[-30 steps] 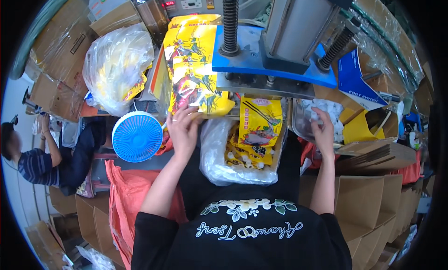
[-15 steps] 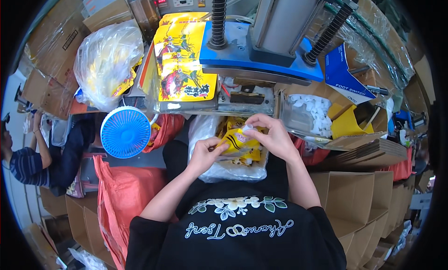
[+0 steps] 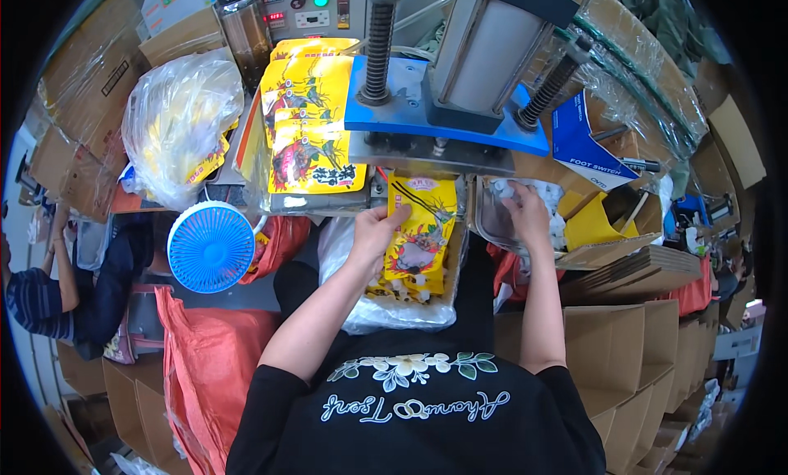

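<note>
My left hand is closed on the left edge of a yellow printed pouch, thumb on its front. The pouch's top end lies at the front of the blue press, just below its metal plate. Below the pouch, a plastic-lined box holds more yellow pouches with white spouts. My right hand reaches into a clear tray of small white plastic pieces. Its fingers are bent in among them, and whatever they pinch is hidden.
Stacked yellow pouches lie left of the press. A blue fan and a plastic bag of pouches stand farther left. Cardboard cartons fill the right side. A co-worker sits at the far left.
The pouch has gone from above the box up to the press front, held by my left hand alone. My right hand has left the pouch and moved right into the tray.
</note>
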A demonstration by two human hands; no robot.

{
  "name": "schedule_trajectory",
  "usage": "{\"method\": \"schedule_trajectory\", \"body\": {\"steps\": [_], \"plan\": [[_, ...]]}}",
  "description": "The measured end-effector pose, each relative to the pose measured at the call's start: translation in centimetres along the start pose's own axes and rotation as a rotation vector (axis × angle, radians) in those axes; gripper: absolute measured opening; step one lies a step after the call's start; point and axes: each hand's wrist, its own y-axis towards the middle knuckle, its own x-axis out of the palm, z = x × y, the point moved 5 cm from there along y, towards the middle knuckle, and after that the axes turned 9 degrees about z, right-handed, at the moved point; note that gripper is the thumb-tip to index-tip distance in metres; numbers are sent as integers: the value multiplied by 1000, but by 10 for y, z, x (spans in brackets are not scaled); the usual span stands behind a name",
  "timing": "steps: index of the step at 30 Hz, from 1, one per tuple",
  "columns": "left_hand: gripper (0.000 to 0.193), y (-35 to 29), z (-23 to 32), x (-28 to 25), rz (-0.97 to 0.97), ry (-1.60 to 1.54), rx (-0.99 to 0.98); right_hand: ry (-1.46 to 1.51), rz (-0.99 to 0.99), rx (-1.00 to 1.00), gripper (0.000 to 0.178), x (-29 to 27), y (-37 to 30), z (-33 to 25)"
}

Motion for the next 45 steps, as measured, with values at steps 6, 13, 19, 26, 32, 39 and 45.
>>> {"method": "schedule_trajectory", "body": {"steps": [6, 13, 19, 26, 32, 39, 45], "plan": [[35, 7, 73, -27, 53, 691, 626, 158, -38, -35, 29, 13, -7, -12], [29, -10, 78, -102, 413, 1275, 1197, 584, -84, 219, 25, 15, -15, -1], [9, -43, 72, -79, 179, 553, 742, 650, -143, 146, 23, -17, -16, -83], [15, -48, 1, -62, 1, 748, 665, 527, -414, -161, 26, -17, -42, -152], [25, -36, -17, -43, -170, 635, 275, 608, -549, -21, 28, 7, -42, -126], [25, -2, -4, -6, -39, 121, 51, -46, 35, 62, 41, -60, -5, -37], [24, 6, -4, 5, -56, 32, -72, -487, -45, 81, 35, -56, -20, 29]]}}
